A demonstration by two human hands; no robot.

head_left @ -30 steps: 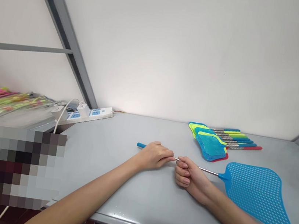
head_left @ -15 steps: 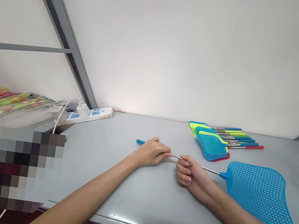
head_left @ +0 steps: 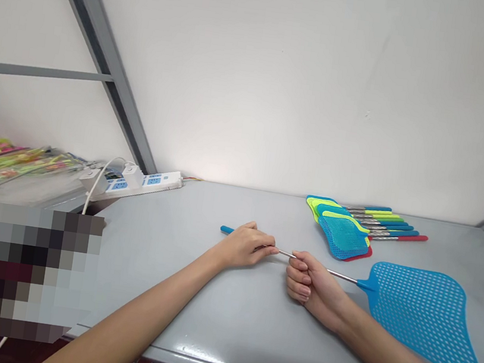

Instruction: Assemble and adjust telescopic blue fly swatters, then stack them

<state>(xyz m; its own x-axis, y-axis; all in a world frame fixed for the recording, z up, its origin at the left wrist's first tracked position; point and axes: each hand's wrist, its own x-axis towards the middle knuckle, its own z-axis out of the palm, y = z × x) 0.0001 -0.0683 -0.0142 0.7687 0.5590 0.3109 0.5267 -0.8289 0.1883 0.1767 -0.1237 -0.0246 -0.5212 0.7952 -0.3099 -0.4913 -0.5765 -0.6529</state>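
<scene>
A blue fly swatter (head_left: 424, 309) with a thin metal rod lies slantwise over the table, its perforated head at the right. My left hand (head_left: 248, 246) is closed around it near the blue grip, whose end sticks out to the left of the fingers. Further along the rod, my right hand (head_left: 310, 287) grips the metal with curled fingers, palm side turned up. A short stretch of bare rod shows between the two hands. Behind, a stack of fly swatters (head_left: 344, 237) in blue, yellow-green and red lies with handles pointing right.
A white power strip (head_left: 152, 182) with plugs and a cable stands at the table's left back edge. Colourful wrapped items (head_left: 23, 163) lie on a surface further left. The grey table (head_left: 205, 314) meets a white wall, with grey metal posts (head_left: 116, 80) at the sides.
The swatter's head has shifted very slightly to the right, along with my right hand. My left hand stays in place on the grip end.
</scene>
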